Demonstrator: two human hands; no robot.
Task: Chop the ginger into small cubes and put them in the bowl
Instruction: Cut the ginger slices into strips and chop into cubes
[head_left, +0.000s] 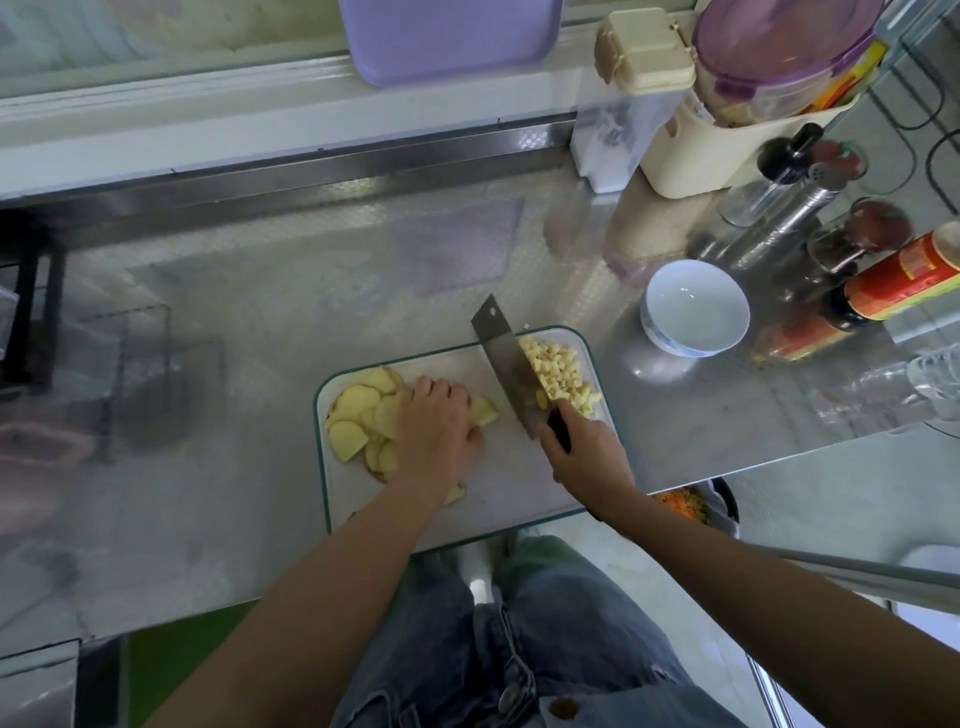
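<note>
Denim-clad legs (519, 649) stand at the near edge of a reflective steel counter (234, 364), which carries a white cutting board (509, 478). Ginger slices (353, 415) are piled at its left. The left hand (434, 431) rests on them, fingers curled over the pile. The right hand (587, 452) is wrapped tightly round the handle of a cleaver (506, 358), blade beside the ginger cubes (558, 371) in the board's far right corner. A white bowl (693, 306) stands further right, off the board.
</note>
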